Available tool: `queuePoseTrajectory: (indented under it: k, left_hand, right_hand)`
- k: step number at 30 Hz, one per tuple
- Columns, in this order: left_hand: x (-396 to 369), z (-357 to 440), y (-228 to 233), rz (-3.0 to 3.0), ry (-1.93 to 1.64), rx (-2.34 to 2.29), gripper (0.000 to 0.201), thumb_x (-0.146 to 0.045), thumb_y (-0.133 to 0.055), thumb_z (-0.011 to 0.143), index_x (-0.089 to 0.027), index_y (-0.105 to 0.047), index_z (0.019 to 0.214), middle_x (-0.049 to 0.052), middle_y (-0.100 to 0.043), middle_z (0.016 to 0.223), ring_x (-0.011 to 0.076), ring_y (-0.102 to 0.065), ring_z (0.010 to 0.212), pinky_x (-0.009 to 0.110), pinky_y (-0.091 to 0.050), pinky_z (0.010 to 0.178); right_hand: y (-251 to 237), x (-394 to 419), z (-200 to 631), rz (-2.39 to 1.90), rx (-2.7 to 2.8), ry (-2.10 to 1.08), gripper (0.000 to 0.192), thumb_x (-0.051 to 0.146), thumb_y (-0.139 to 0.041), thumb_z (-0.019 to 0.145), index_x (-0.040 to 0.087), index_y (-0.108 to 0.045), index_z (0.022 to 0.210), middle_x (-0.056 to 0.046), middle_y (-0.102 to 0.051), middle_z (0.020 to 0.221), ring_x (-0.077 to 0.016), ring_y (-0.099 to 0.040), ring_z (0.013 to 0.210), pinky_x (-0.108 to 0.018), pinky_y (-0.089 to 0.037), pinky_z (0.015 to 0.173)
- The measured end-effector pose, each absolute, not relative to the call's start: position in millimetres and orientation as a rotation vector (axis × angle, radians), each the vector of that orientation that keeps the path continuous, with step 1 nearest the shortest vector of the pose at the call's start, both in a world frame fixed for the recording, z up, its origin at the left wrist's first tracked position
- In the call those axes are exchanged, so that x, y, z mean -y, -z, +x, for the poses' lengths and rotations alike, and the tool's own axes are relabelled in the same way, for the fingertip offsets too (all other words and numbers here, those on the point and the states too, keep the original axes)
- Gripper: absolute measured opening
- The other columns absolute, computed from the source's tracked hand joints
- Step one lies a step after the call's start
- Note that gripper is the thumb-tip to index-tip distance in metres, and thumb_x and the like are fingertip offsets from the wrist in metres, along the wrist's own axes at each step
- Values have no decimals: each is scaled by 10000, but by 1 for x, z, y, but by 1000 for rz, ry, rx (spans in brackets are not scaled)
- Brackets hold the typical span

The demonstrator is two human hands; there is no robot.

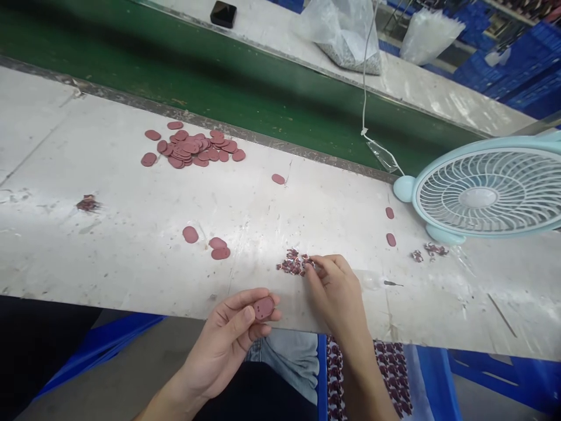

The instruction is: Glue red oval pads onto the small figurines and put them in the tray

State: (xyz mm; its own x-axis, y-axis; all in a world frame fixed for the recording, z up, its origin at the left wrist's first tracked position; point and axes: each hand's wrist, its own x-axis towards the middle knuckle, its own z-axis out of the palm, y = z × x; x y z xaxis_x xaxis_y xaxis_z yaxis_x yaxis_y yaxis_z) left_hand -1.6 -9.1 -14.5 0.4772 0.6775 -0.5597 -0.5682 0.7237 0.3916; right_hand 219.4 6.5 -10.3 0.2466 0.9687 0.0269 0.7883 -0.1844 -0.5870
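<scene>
Left hand: point(228, 336) closed on a flat oval dusty-pink rubber pad with two small holes point(263, 307), pinched between thumb and fingers just off the table's near edge.
Right hand: point(335, 289) fingertips closing into a small heap of tiny dark-red-and-white bits point(293, 264); whether one is gripped cannot be told.
Bench: worn white table point(109, 245) bearing a pile of like pink oval pads point(193, 149) and three loose ones point(213, 242).
Step, judged: fetching a small bit for the held pad.
Next move calls for: a fine single-piece pinch, then alignment with the holes.
Nearby: pale blue desk fan point(486, 193).

Bright, even overhead light is washing the scuffed white tabletop point(109, 234), casting only faint, soft shadows. Mild glare is whitening its far right edge. Wide-angle distortion is bowing the tabletop's edges, and the far corners are blurring slightly.
</scene>
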Motion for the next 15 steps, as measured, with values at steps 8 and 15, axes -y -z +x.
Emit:
queuePoseTrajectory:
  k: [8,15]
  left_hand:
    - [7,3,12,168,-743,-748,252,-277,-759,887,-201,-773,1127,114,-766,1182,194,-751,971,170,-611,726]
    - [5,14,3,245,-774,-733,242,-263,-808,844,-223,-785,1081,82,-791,1115,202,-756,975,177,-604,715]
  right_hand:
    - [-15,28,214,-1742,1705,-309,163,137,-658,947,232,-677,1078,-51,-698,1101,-185,-688,998,-325,-577,896]
    - [-26,48,196,-1560,1486,-489,275,44,-708,862,235,-689,1058,-61,-700,1033,-209,-688,957,-340,-606,830]
